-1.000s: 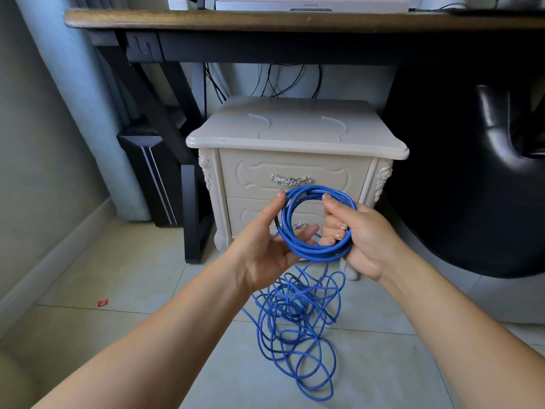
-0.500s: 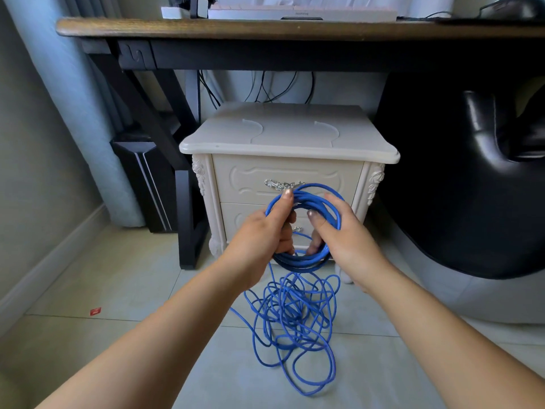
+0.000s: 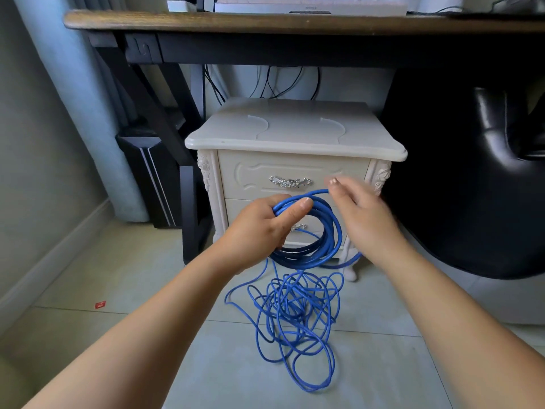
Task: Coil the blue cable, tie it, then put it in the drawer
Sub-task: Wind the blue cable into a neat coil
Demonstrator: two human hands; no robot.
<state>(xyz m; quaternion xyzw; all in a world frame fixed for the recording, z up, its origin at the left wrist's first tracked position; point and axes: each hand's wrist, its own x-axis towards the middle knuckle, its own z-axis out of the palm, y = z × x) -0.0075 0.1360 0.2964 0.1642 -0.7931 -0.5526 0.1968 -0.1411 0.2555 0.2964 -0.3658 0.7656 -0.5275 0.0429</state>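
In the head view, the left hand (image 3: 259, 228) holds the blue cable (image 3: 333, 231) up in front of the bedside cabinet (image 3: 295, 134). Its fingers are curled round the top left of a finished coil and the thumb is pressed across the strands. That grip looks meant to clamp the turns together so they cannot spring apart while more is added.

The right hand (image 3: 362, 219) is just beside the coil at its upper right. A single strand runs from the left thumb up to the right thumb tip, and another emerges below the right wrist. The right fingers are motion-blurred, but they seem to pinch this strand narrowly and lead it over the top as the next turn.

The cable is thin, smooth and bright blue. The coil has several turns lying close together in a neat ring. The rest hangs down from it and lies in a loose, overlapping tangle on the tiled floor (image 3: 118, 290), directly below the hands. A good deal is still uncoiled, so I judge the coiling partly done and the tying not yet begun.

The upper drawer (image 3: 253, 172) is closed, with its metal handle (image 3: 290, 182) just behind the coil. The lower one is mostly hidden by the hands. A dark wooden surface (image 3: 265, 20) spans above the cabinet.
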